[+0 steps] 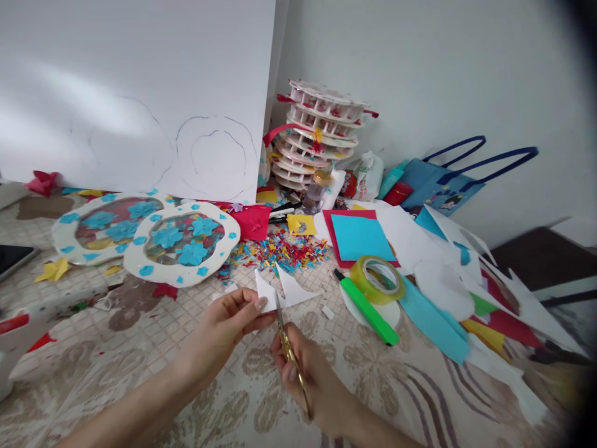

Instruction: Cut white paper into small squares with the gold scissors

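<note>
My left hand [228, 326] pinches a small white paper piece [284, 291] with pointed tips, held just above the table. My right hand [310, 373] is closed around gold-coloured scissors [289, 348], whose blades reach up into the paper between its two points. Both hands are low in the middle of the view, close together.
Two white round frames with blue paper flowers [181, 242] lie at the left. A pile of coloured paper scraps [280, 249], a tape roll [377, 280], a green marker [366, 308], red and blue sheets [359, 236], a stacked paper tower [317, 134] and a blue bag [443, 183] surround them.
</note>
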### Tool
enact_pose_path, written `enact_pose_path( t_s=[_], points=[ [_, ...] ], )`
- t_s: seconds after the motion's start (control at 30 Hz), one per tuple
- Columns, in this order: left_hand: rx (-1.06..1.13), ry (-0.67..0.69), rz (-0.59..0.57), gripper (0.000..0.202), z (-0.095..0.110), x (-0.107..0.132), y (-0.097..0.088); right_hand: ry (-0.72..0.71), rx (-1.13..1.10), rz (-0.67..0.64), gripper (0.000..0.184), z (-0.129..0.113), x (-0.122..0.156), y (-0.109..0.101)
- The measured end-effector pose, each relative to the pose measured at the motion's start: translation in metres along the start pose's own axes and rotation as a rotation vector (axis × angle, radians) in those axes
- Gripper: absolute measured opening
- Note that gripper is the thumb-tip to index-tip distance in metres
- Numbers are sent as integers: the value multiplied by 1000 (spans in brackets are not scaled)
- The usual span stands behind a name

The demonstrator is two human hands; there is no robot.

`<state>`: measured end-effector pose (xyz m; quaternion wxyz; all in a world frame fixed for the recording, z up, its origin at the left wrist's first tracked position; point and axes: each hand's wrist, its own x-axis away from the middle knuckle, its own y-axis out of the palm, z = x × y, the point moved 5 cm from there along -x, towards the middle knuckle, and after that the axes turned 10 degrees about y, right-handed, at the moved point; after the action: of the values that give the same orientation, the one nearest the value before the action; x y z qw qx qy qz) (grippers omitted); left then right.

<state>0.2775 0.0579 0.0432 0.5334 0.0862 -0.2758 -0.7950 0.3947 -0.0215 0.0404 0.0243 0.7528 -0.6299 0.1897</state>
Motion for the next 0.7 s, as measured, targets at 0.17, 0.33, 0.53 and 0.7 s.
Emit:
enact_pose_path(
  t_s=[0.17, 0.33, 0.53, 0.7],
  points=[
    [17, 14, 12, 13, 1, 1, 2, -20, 7, 12, 35, 1, 0, 0],
    [23, 6, 20, 15, 0, 0, 2, -34, -21, 16, 36, 2, -1, 1],
    [20, -1, 17, 16, -1, 0, 1, 28, -59, 11, 42, 0, 0, 2],
    [31, 6, 1, 16, 0, 1, 2, 87, -22, 37, 40, 3, -1, 5]
  ],
)
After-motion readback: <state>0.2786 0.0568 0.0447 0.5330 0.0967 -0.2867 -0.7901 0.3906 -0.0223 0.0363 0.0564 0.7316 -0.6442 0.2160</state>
